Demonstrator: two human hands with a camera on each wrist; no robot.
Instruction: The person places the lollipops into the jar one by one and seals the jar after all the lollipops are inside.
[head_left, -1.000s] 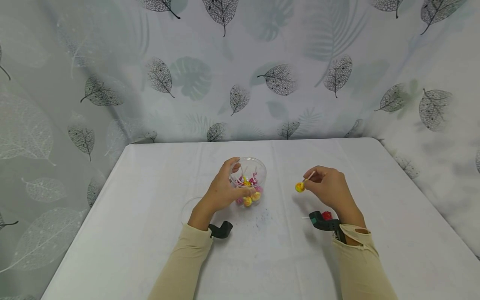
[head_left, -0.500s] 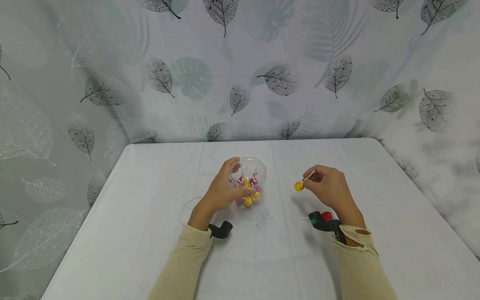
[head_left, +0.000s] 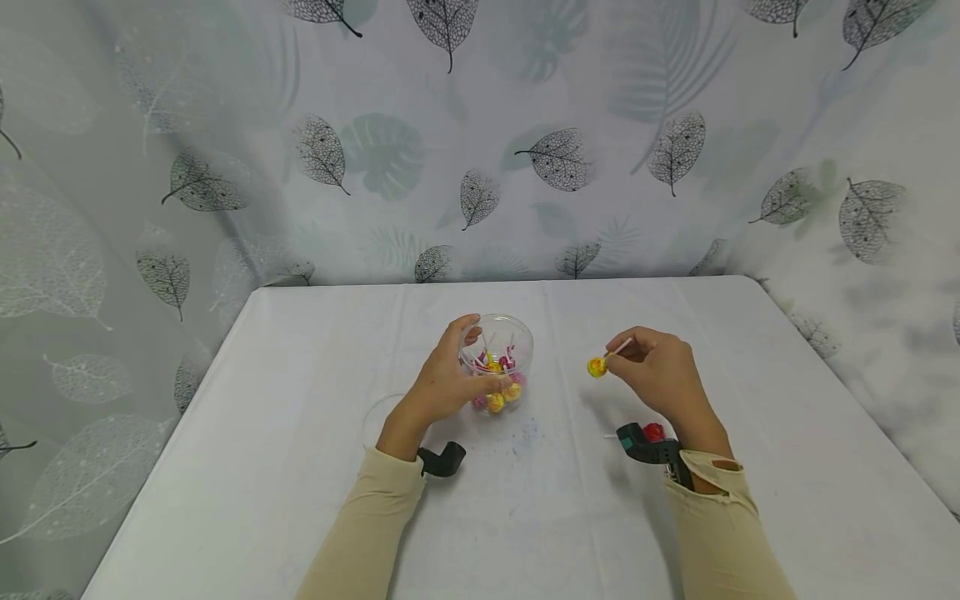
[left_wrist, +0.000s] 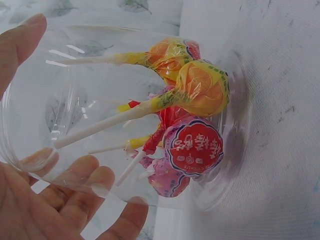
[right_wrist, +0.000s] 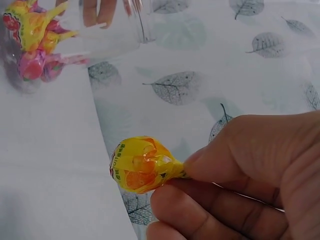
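My left hand (head_left: 442, 383) grips a clear plastic jar (head_left: 517, 333) from its left side, fingers and thumb curved round the wall. Inside the jar are several wrapped lollipops, among them a yellow one (left_wrist: 204, 90) and a pink one with a red label (left_wrist: 194, 146), their sticks toward the open mouth. To the right of the jar, my right hand (head_left: 658, 373) pinches a yellow lollipop (right_wrist: 142, 164) near the base of its stick, head down and to the left, above the table. A red lollipop (head_left: 654, 432) lies on the table, partly hidden by the right wrist's camera.
A clear round lid (head_left: 372, 417) lies on the white table (head_left: 300, 350), partly behind the left wrist. Leaf-print curtains (head_left: 480, 125) hang behind the table and at both sides. Each wrist wears a black camera.
The right hand has shifted very slightly left with the yellow lollipop, whose head has risen a little. The left hand and the jar stay in place.
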